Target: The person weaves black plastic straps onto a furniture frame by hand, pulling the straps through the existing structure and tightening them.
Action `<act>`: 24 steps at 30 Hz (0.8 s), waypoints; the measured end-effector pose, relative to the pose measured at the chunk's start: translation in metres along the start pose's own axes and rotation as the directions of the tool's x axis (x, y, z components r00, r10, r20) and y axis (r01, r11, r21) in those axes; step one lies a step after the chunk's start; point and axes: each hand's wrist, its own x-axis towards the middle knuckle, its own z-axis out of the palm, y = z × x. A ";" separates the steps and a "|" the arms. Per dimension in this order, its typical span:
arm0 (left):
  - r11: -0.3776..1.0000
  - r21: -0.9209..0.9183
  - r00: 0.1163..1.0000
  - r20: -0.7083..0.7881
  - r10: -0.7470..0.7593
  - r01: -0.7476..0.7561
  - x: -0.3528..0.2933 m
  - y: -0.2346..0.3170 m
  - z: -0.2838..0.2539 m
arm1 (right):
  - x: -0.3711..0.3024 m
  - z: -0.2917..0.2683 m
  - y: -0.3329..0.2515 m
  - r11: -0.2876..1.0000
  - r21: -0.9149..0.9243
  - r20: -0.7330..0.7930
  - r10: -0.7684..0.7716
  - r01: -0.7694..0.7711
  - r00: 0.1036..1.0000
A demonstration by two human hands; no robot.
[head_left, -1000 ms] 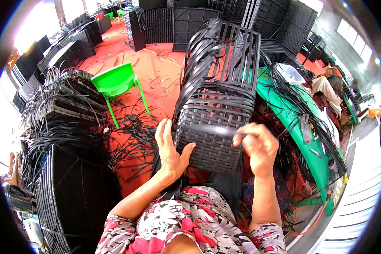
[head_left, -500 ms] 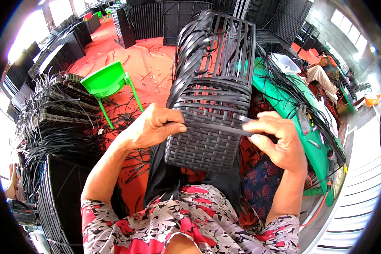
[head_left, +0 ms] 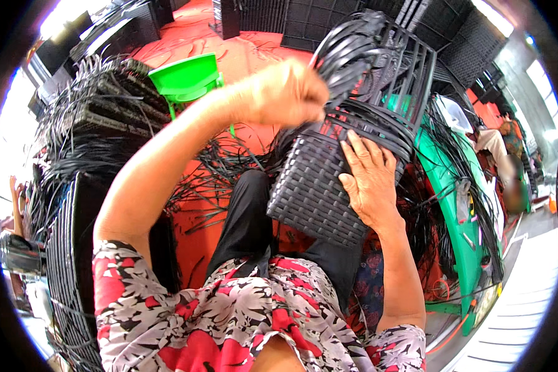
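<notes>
1. Over the person's right leg, tilted away toward the upper right, sits the woven black frame (head_left: 316,186), its near face tightly plaited and its far part a run of bare bars.
2. Right hand (head_left: 372,170) now: palm down on the weave, fingers apart, thumb out wide, pressed flat and clamped on nothing.
3. Up goes the eye to the left hand (head_left: 294,96), a blur beside the frame's left edge, high over the floor! Its fingers look curled, but whether they pinch a strip, one cannot tell.
4. Just beyond that hand, a thick bundle of loose black strips (head_left: 350,53) arches over the frame's far left side.
5. Below, the person's left knee in black trousers (head_left: 245,208) pokes up next to the weave, with a floral shirt (head_left: 229,310) nearest the camera.
6. Out on the left flank: a green chair (head_left: 186,77) on the red floor covering (head_left: 189,37), partly behind the forearm, with a stack of dark panels (head_left: 118,115) near it.
7. Over on the right, a green board (head_left: 462,257) carries more black strips; farther back, another person in pale trousers (head_left: 493,146) is seated.
</notes>
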 end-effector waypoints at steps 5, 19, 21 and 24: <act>0.995 0.088 0.994 -0.098 -0.046 0.055 -0.005 0.054 -0.121 | -0.008 -0.002 0.006 0.997 0.073 -0.070 0.018 -0.013 0.997; 0.883 0.040 0.869 -0.200 -0.452 0.468 -0.188 0.047 -0.233 | -0.047 -0.105 0.064 0.402 0.796 0.439 0.132 -0.453 0.889; 0.959 0.040 0.942 -0.203 -0.268 0.281 -0.138 0.057 -0.174 | -0.042 -0.143 0.046 0.534 0.752 0.344 0.183 -0.387 0.921; 0.991 0.126 0.998 0.041 0.037 -0.042 -0.059 0.106 -0.086 | -0.024 -0.180 0.011 0.670 0.723 0.061 0.179 -0.167 0.982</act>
